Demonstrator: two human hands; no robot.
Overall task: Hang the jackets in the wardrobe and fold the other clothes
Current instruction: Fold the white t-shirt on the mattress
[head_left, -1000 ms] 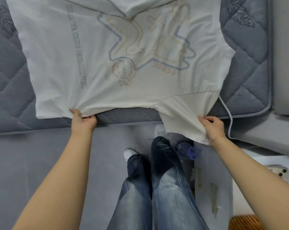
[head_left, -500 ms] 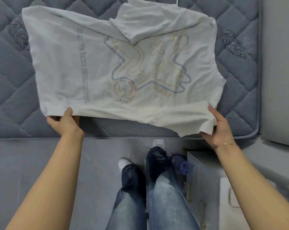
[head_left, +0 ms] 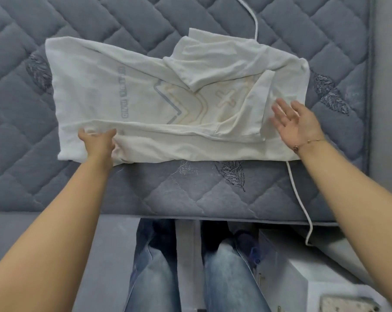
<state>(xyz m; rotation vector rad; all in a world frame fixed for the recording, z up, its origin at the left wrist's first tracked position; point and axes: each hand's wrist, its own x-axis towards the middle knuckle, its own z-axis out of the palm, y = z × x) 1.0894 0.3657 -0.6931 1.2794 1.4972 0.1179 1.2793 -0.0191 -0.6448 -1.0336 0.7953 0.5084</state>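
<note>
White T-shirt (head_left: 145, 97) lies half-folded on the quilted mattress (head_left: 190, 194), mid-frame; left hand (head_left: 98, 143) at 9 o'clock pinches the folded near layer, fingers curled into cloth, while right hand (head_left: 296, 122) at 3 o'clock hovers with fingers spread, holding nothing. Judgement: pin the left edge, sweep the right palm flat over the tucked sleeve to square the crease. Mattress edge sits near at 6 o'clock, white cord (head_left: 299, 199) trails at 4 o'clock; free room at 12.

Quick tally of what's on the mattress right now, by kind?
White T-shirt: 1
White cable: 1
Hands on or over the shirt: 2, left hand gripping the hem, right hand open
Total: 4
</note>
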